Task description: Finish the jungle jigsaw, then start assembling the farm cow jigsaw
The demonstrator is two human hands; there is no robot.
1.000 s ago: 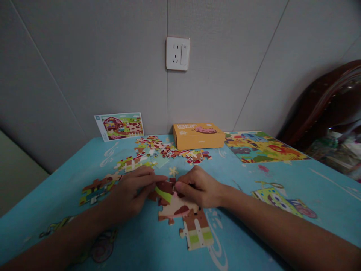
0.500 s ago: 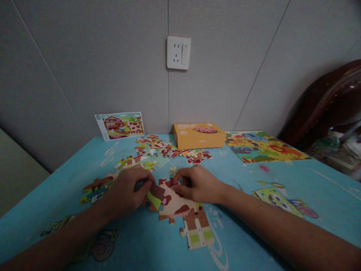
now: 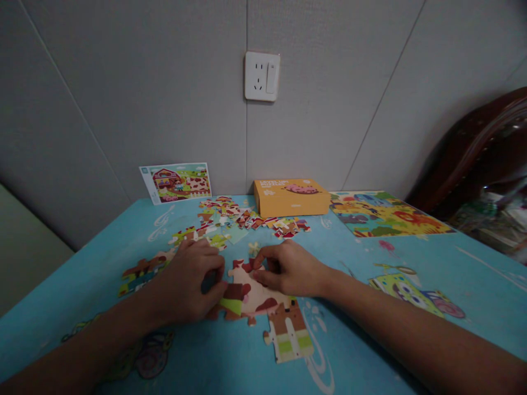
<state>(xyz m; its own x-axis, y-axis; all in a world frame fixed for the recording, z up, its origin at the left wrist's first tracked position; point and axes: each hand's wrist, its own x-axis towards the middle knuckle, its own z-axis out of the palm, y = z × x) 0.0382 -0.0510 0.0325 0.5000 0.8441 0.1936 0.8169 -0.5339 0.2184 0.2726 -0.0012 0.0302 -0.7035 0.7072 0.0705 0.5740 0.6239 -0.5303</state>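
By the wall [image 3: 329, 109]: orange box [image 3: 292, 204], picture card [image 3: 177, 184] | beyond hands [image 3: 195, 281] [image 3: 291, 269]: loose pieces [image 3: 252, 220] | hands: apart, at cow section [image 3: 263, 296], grip unclear

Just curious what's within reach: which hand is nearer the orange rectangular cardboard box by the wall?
Right. The right hand is directly in front of the orange cardboard box; the left hand is also in front, but off to the left.
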